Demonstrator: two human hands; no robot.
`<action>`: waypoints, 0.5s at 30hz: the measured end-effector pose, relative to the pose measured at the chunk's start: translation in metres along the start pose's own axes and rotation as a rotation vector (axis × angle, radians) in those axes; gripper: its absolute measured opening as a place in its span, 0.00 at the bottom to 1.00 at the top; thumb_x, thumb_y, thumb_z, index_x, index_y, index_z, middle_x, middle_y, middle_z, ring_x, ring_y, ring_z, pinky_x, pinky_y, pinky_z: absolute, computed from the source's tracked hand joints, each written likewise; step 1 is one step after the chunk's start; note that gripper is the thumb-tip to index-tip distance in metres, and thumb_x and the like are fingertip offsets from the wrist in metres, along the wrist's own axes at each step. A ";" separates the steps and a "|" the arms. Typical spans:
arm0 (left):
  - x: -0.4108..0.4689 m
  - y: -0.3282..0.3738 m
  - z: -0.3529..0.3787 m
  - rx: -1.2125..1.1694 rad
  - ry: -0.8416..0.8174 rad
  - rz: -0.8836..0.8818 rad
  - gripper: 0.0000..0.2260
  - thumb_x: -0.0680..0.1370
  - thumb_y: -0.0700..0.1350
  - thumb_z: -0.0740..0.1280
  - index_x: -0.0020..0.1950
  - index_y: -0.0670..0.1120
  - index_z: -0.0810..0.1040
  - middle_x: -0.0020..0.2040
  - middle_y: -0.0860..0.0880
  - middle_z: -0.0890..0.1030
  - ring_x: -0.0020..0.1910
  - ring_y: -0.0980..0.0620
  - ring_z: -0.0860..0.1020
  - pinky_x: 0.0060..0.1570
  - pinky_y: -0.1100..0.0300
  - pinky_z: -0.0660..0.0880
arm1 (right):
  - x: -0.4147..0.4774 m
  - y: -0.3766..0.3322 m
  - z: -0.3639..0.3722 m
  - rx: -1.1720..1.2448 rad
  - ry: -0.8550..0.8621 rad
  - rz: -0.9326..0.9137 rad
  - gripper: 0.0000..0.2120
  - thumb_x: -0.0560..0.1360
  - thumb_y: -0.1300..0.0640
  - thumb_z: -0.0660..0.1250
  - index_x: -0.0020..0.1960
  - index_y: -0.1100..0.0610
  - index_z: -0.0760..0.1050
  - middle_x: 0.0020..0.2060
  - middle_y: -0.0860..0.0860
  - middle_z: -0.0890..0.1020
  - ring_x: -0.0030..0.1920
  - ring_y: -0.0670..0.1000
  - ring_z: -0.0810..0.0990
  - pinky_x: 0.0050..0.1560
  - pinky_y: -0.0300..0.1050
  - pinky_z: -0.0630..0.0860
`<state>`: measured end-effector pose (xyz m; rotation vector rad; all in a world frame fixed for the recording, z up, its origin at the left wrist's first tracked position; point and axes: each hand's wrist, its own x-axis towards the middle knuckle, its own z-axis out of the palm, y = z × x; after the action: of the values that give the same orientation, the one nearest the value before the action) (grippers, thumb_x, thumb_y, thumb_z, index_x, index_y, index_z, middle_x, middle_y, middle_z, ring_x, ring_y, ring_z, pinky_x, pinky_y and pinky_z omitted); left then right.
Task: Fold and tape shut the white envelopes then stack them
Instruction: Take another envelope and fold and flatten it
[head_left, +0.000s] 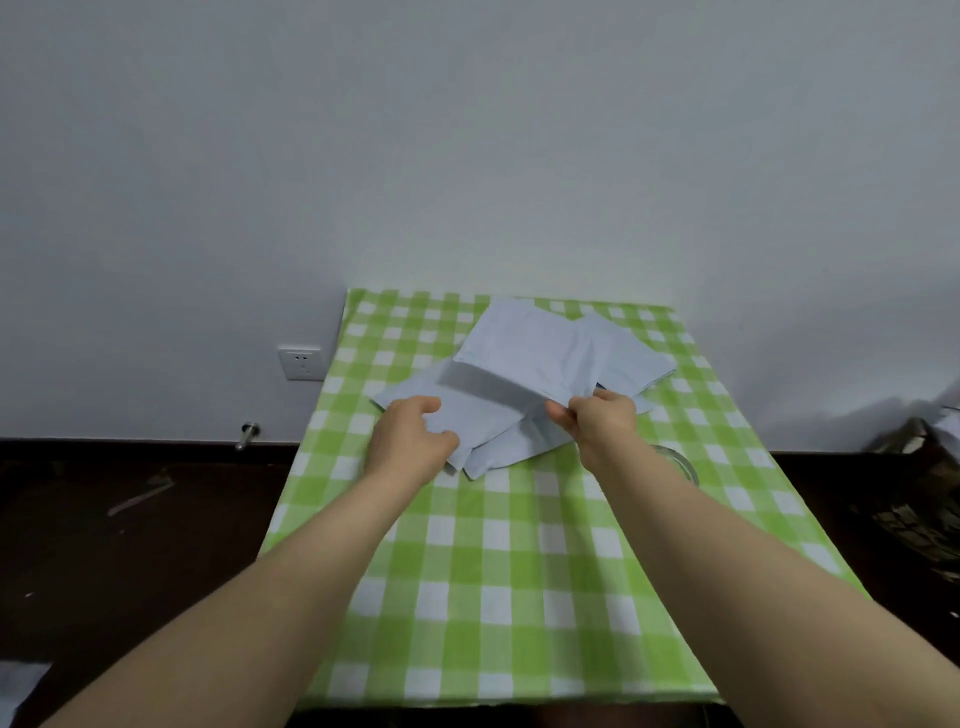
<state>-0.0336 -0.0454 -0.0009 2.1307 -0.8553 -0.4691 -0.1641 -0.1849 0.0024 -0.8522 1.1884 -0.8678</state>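
Left hand (410, 439) fingers curled on the lower envelope (478, 415), right hand (597, 421) fingers pinching an edge of the top envelope (524, 348), loose pile at far end of table (519, 571); risk: an uneven tug drags neighbouring envelopes askew.

The white envelopes (524, 353) lie in a loose overlapping heap toward the far edge of the table (493, 571). Each covers part of the one below, so their number cannot be told. The left hand (410, 441) grips the heap's near-left corner, its palm side hidden. Just past the right hand (597, 421), which pinches an edge, a small dark thing (602, 386) is mostly covered. A clear round object (680, 465) near the table's right edge is half hidden behind the right forearm. A dark bag (919, 483) is cut off at the right, and a pale scrap (21, 686) is cut off at bottom left.
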 end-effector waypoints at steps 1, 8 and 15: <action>0.004 -0.002 0.003 0.074 -0.032 0.041 0.28 0.72 0.43 0.69 0.71 0.46 0.67 0.71 0.47 0.67 0.69 0.49 0.66 0.64 0.59 0.65 | 0.008 -0.002 0.009 0.008 -0.002 -0.007 0.13 0.75 0.76 0.52 0.44 0.63 0.71 0.43 0.51 0.75 0.31 0.54 0.79 0.44 0.43 0.80; 0.017 -0.017 0.033 0.486 -0.107 0.078 0.51 0.65 0.61 0.73 0.77 0.47 0.45 0.76 0.47 0.49 0.76 0.47 0.49 0.72 0.54 0.49 | 0.046 0.000 0.045 -0.124 -0.163 -0.063 0.19 0.76 0.67 0.64 0.66 0.67 0.67 0.48 0.56 0.78 0.36 0.51 0.79 0.58 0.50 0.77; 0.013 -0.020 0.049 0.394 0.213 0.225 0.21 0.74 0.48 0.67 0.66 0.50 0.66 0.64 0.52 0.70 0.65 0.51 0.66 0.62 0.60 0.61 | 0.023 0.040 0.015 -0.877 -0.312 -0.586 0.23 0.65 0.66 0.61 0.59 0.55 0.78 0.54 0.47 0.76 0.52 0.47 0.72 0.51 0.36 0.66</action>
<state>-0.0439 -0.0710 -0.0480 2.3441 -1.1160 0.0500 -0.1409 -0.1872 -0.0405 -2.0434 1.0356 -0.6031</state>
